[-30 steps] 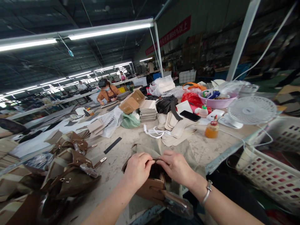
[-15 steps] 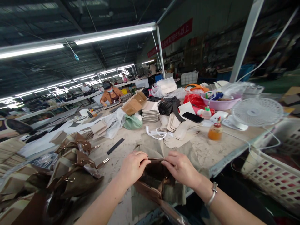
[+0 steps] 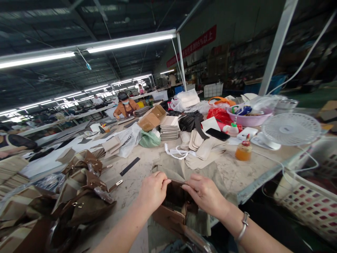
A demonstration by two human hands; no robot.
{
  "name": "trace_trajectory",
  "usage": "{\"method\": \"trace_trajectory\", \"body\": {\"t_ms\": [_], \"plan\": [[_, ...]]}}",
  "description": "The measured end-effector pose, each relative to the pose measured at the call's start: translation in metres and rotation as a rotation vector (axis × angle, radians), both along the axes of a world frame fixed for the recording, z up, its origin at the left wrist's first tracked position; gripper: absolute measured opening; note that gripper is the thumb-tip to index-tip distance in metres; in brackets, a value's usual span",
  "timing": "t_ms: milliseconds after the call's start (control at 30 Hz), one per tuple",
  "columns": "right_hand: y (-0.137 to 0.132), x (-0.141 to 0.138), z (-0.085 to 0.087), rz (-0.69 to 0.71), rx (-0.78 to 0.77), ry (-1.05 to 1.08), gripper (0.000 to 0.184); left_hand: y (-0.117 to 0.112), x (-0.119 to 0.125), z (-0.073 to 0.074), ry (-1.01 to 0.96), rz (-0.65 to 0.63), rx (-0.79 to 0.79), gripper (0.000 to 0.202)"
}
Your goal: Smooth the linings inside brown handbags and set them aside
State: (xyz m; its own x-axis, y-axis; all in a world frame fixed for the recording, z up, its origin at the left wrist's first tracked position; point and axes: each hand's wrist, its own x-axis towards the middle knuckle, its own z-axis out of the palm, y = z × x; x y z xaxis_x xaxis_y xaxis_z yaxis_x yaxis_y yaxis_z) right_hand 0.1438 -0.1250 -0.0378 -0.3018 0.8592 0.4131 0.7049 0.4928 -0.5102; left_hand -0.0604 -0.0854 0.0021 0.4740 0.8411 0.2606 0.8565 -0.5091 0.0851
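Observation:
A brown handbag (image 3: 170, 214) with its mouth open sits at the near edge of the table, its dark inside facing up. My left hand (image 3: 154, 189) pinches the far rim of the bag at its left part. At the right part of the same rim, my right hand (image 3: 204, 193) pinches the edge between thumb and fingers. Greyish-green cloth (image 3: 207, 170) spreads under and behind the bag. The bag's near end is partly cut off by the bottom of the view.
Several brown bags (image 3: 86, 207) crowd the table's left side. A black strip (image 3: 130, 166) lies beyond my left hand. Farther back are beige panels (image 3: 202, 154), a phone (image 3: 217, 134), an orange glue bottle (image 3: 243, 151) and a fan (image 3: 291, 129). A white basket (image 3: 310, 203) stands right. A co-worker (image 3: 126, 105) sits across.
Both hands keep their grip on the rim and have shifted slightly right and down. The bag's mouth has tilted a little. The whole view has moved slightly.

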Motion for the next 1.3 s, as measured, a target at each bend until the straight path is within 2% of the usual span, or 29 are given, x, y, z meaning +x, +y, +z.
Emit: {"method": "trace_trajectory", "body": {"t_ms": [267, 400, 533, 800, 900, 933, 1000, 1067, 1167, 1300], "plan": [[0.007, -0.010, 0.015, -0.052, 0.064, -0.208, 0.036, -0.003, -0.004, -0.001, 0.006, 0.009, 0.016, 0.018], [0.013, -0.020, 0.015, -0.059, 0.122, -0.226, 0.030, -0.004, -0.007, -0.002, -0.026, 0.009, 0.021, 0.018], [0.010, -0.024, 0.011, 0.010, 0.193, -0.197, 0.028, -0.004, -0.009, -0.004, -0.061, -0.010, 0.012, 0.015], [0.015, -0.019, 0.023, -0.010, 0.092, -0.319, 0.038, -0.002, -0.011, -0.005, -0.147, -0.046, -0.031, 0.015], [0.021, -0.027, 0.026, -0.019, 0.099, -0.391, 0.029, -0.003, -0.010, -0.005, -0.263, -0.058, -0.020, 0.003], [0.023, -0.029, 0.027, -0.019, 0.100, -0.408, 0.027, -0.005, -0.010, -0.004, -0.293, -0.050, -0.007, 0.007], [0.027, -0.031, 0.026, -0.015, 0.097, -0.417, 0.025, -0.010, -0.013, -0.003, -0.283, -0.013, 0.023, 0.032], [0.029, -0.029, 0.026, -0.003, 0.084, -0.405, 0.024, -0.016, -0.020, 0.001, -0.168, 0.034, 0.007, 0.059], [0.029, -0.022, 0.029, 0.019, 0.046, -0.389, 0.023, -0.018, -0.038, 0.008, 0.061, 0.104, -0.142, 0.089], [0.022, -0.019, 0.035, 0.018, -0.001, -0.425, 0.026, -0.002, -0.063, 0.019, 0.196, 0.102, -0.292, 0.093]]}}
